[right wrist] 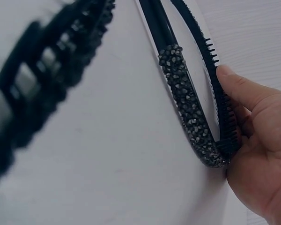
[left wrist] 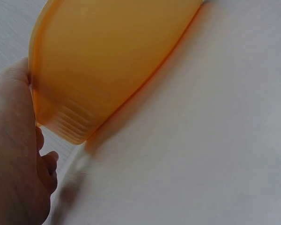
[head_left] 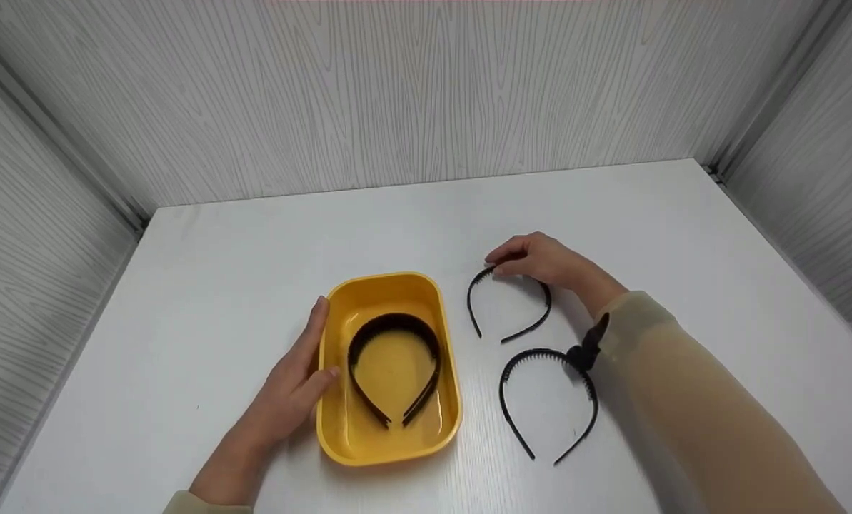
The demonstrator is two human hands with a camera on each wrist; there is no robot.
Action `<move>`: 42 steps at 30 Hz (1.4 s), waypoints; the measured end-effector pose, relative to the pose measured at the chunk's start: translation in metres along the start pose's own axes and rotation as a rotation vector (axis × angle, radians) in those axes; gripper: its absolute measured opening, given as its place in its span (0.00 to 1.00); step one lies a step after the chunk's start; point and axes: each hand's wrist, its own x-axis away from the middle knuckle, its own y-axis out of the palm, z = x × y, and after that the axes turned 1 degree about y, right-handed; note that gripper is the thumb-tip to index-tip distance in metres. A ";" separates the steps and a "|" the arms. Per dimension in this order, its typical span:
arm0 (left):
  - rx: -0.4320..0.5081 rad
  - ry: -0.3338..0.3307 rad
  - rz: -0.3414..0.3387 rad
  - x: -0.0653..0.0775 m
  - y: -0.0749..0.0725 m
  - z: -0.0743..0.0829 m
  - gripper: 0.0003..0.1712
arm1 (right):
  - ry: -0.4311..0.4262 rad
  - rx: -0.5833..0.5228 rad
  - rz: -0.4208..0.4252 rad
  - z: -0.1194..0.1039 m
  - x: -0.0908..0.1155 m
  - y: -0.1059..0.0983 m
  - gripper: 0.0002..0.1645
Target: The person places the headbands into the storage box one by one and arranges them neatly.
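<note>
The yellow tray [head_left: 390,289] stood just below and left of the frame's centre, its side wall pinched between the left hand's [head_left: 286,392] thumb and fingers. The right hand [head_left: 543,263], nearer the upper headband [head_left: 469,300], pinched its arch right of centre; from those fingertips the band ran down the frame, open ends lowest, tray to its left.

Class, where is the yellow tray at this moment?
In the head view, the yellow tray is on the white table slightly left of centre, gripped at its left side by the left hand, with a black headband lying to its right.
</note>
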 end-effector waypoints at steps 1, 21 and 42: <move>0.001 -0.002 -0.001 0.000 0.000 0.000 0.49 | -0.001 0.004 0.002 0.000 0.000 0.000 0.18; 0.014 -0.008 -0.012 0.000 -0.001 -0.003 0.50 | -0.018 0.029 0.025 -0.001 -0.001 0.003 0.13; -0.003 0.010 -0.006 0.000 0.000 -0.003 0.49 | -0.029 0.025 0.033 0.004 -0.002 0.000 0.13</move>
